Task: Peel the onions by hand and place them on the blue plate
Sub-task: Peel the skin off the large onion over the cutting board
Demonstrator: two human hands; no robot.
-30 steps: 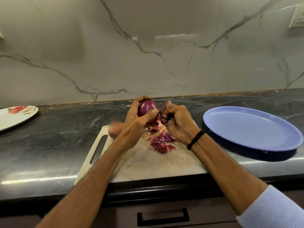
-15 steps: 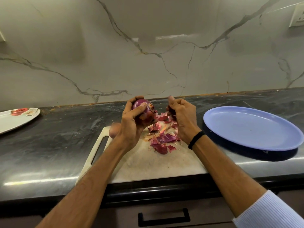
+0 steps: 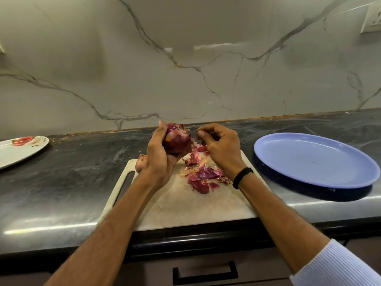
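Observation:
My left hand (image 3: 158,162) grips a red onion (image 3: 177,139), partly peeled, and holds it up over the far end of the white cutting board (image 3: 185,209). My right hand (image 3: 221,147) hovers just right of the onion with its fingers curled; I see nothing between them. Loose purple peels (image 3: 206,176) lie on the board under both hands. A second onion (image 3: 141,163), brown-skinned, sits at the board's far left corner, mostly hidden behind my left wrist. The blue plate (image 3: 315,162) lies on the counter to the right and holds nothing.
A white plate (image 3: 20,150) with red scraps sits at the far left of the dark counter (image 3: 72,176). The marble wall rises right behind. A drawer handle (image 3: 204,273) is below the counter edge. A wall socket (image 3: 373,17) is at top right.
My left hand has turned the onion and lifted it slightly. My right hand has drawn a little away from the onion, and more peel pieces lie on the board.

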